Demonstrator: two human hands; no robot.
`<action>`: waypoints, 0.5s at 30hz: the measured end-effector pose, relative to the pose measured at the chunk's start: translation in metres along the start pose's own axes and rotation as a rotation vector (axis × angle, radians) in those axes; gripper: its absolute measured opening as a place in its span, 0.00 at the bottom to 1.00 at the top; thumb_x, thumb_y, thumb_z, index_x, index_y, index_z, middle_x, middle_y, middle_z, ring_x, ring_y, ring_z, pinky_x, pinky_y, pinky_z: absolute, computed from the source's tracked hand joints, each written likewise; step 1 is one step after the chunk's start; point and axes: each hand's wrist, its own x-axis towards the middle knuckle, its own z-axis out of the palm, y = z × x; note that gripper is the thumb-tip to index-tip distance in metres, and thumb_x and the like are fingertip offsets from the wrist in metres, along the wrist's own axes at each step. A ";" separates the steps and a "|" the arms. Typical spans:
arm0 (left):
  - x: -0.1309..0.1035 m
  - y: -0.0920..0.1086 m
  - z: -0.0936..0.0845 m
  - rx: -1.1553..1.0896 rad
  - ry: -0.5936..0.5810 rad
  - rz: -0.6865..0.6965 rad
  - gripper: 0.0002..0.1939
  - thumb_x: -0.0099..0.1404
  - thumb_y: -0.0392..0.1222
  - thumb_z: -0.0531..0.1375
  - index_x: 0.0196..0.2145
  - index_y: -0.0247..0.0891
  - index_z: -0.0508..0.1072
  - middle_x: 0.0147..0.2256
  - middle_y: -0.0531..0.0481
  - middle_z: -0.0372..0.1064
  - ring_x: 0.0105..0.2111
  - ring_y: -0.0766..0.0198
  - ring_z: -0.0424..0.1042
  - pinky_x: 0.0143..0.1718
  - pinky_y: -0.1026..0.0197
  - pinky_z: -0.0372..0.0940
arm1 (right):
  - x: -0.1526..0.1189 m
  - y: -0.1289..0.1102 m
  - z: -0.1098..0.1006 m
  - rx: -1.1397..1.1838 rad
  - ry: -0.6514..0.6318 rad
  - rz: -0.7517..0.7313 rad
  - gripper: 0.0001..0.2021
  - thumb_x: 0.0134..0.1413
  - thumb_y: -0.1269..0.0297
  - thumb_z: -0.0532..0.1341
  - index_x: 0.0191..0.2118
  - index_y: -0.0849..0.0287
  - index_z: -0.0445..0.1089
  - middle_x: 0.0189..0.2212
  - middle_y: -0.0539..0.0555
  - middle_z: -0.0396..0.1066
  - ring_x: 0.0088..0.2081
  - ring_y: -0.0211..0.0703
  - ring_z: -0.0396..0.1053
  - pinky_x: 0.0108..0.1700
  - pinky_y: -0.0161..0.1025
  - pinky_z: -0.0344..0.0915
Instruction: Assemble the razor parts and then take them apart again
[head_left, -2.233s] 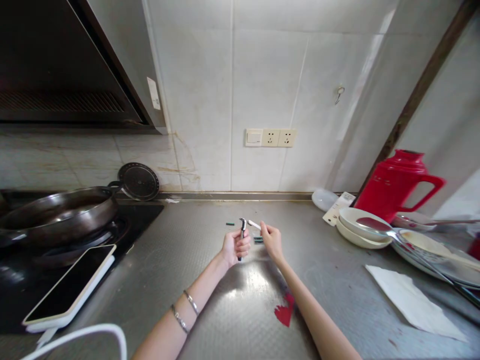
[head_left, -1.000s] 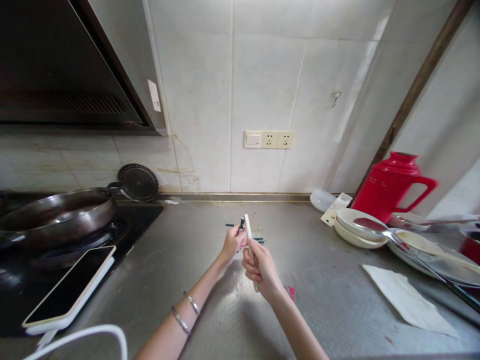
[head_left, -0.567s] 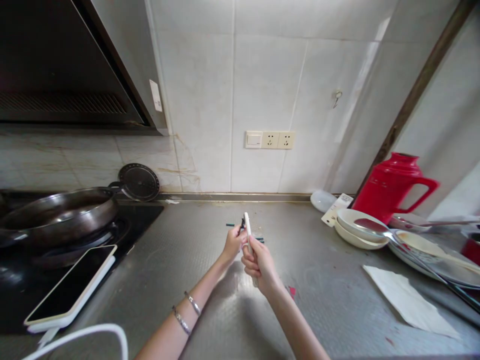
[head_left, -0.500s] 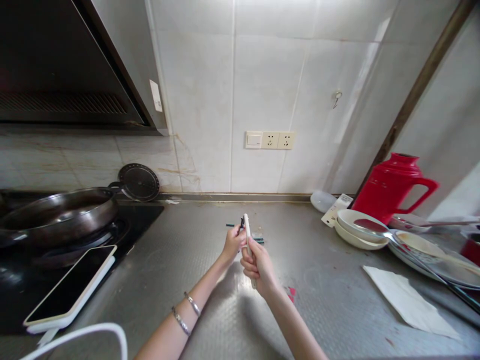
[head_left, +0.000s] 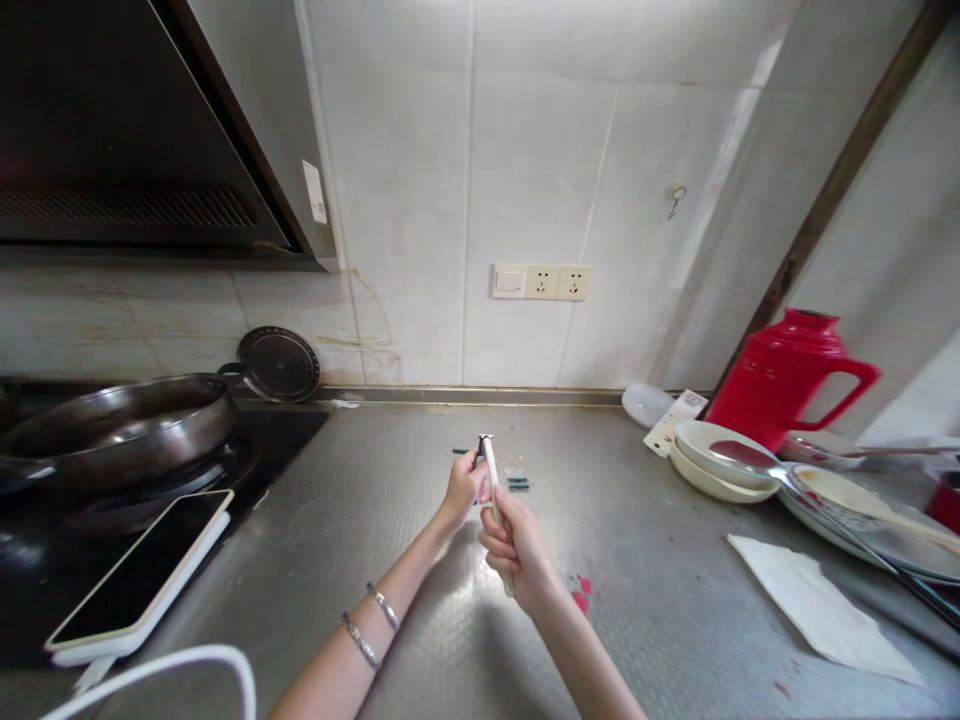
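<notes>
Steel counter (head_left: 645, 600) in a kitchen, tiled wall (head_left: 390, 150) behind w/ a switch-and-socket plate (head_left: 540, 282). Work's mid-counter: L hand (head_left: 463, 490) has its fingers closed round a dark tool (head_left: 482, 446), only the top end showing; R hand (head_left: 514, 540) is wrapped round a white stick (head_left: 492, 468), its upper end at the tool's head, touching or just in front, can't tell which.

Risks, my guess: if the R hand pushes too hard, the stick could skid off the tool & knock the L fingers, as they're v. near. Tool might also twist, since the L hand seems to have only a slim handle to grip. A drop could scatter the small green pieces (head_left: 517, 484) lying just beyond the hands.

Surface: textured, shiny, a few specks, red patch (head_left: 582, 594) by the R forearm. Off to R: tissue (head_left: 817, 605), 2 stacked bowls (head_left: 720, 485), red flask (head_left: 784, 380). Off to L: black hob (head_left: 292, 432) w/ metal pan (head_left: 165, 430), phone (head_left: 142, 575), white cable (head_left: 217, 655) nr the corner, range hood (head_left: 127, 150) overhead.
</notes>
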 end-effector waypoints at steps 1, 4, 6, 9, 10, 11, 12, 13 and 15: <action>0.000 0.001 0.000 -0.003 -0.004 -0.001 0.14 0.50 0.49 0.60 0.23 0.36 0.62 0.12 0.63 0.49 0.10 0.77 0.46 0.12 0.69 0.41 | 0.000 -0.002 0.001 0.004 -0.006 -0.004 0.20 0.40 0.47 0.64 0.26 0.56 0.56 0.10 0.38 0.47 0.11 0.23 0.35 0.10 0.23 0.31; -0.001 0.002 0.002 0.003 -0.005 0.027 0.15 0.50 0.49 0.61 0.21 0.36 0.60 0.13 0.62 0.49 0.12 0.76 0.48 0.14 0.70 0.43 | 0.002 -0.007 0.002 0.025 -0.017 -0.020 0.20 0.40 0.48 0.64 0.27 0.56 0.56 0.10 0.37 0.47 0.10 0.23 0.35 0.10 0.23 0.31; -0.001 0.002 0.001 0.012 0.001 0.033 0.15 0.50 0.48 0.61 0.21 0.36 0.60 0.13 0.61 0.50 0.12 0.76 0.48 0.14 0.70 0.44 | 0.003 -0.006 0.002 0.036 -0.023 -0.021 0.19 0.40 0.49 0.64 0.27 0.56 0.56 0.10 0.37 0.47 0.10 0.23 0.35 0.10 0.23 0.31; 0.000 -0.001 -0.001 0.006 0.010 0.005 0.13 0.51 0.48 0.60 0.23 0.36 0.62 0.12 0.63 0.48 0.11 0.77 0.45 0.13 0.70 0.43 | 0.000 0.000 -0.001 0.031 -0.019 0.006 0.19 0.40 0.49 0.64 0.28 0.56 0.57 0.10 0.37 0.47 0.11 0.23 0.35 0.10 0.23 0.30; 0.001 -0.001 -0.002 -0.001 0.009 -0.005 0.12 0.51 0.47 0.60 0.24 0.36 0.63 0.12 0.63 0.47 0.11 0.77 0.44 0.13 0.70 0.42 | -0.002 0.002 -0.001 0.024 -0.015 0.019 0.19 0.40 0.49 0.64 0.28 0.56 0.58 0.10 0.37 0.47 0.11 0.24 0.34 0.11 0.24 0.30; 0.001 -0.001 -0.004 -0.007 0.007 -0.009 0.12 0.51 0.48 0.60 0.25 0.36 0.63 0.12 0.63 0.46 0.11 0.77 0.44 0.13 0.70 0.42 | -0.004 0.003 -0.001 0.016 -0.011 0.025 0.19 0.40 0.48 0.64 0.29 0.56 0.58 0.10 0.37 0.46 0.11 0.24 0.34 0.11 0.24 0.30; 0.001 -0.001 -0.005 -0.007 0.003 -0.010 0.13 0.51 0.48 0.60 0.25 0.36 0.63 0.12 0.63 0.46 0.11 0.77 0.43 0.14 0.70 0.42 | -0.006 0.003 -0.001 0.006 -0.007 0.013 0.19 0.40 0.48 0.64 0.30 0.56 0.59 0.10 0.37 0.46 0.11 0.24 0.34 0.11 0.24 0.30; 0.002 -0.001 -0.006 -0.002 0.000 -0.006 0.13 0.51 0.49 0.60 0.25 0.36 0.64 0.12 0.63 0.46 0.11 0.77 0.43 0.14 0.70 0.42 | -0.007 0.001 -0.001 -0.007 -0.005 -0.017 0.19 0.41 0.48 0.63 0.31 0.56 0.59 0.11 0.37 0.47 0.11 0.24 0.34 0.11 0.24 0.31; 0.003 0.001 -0.008 0.031 -0.006 0.009 0.14 0.52 0.50 0.60 0.25 0.36 0.64 0.12 0.63 0.47 0.12 0.76 0.44 0.15 0.69 0.42 | -0.007 -0.009 -0.003 -0.058 -0.004 -0.124 0.17 0.43 0.48 0.62 0.33 0.55 0.61 0.12 0.38 0.50 0.11 0.25 0.37 0.11 0.25 0.36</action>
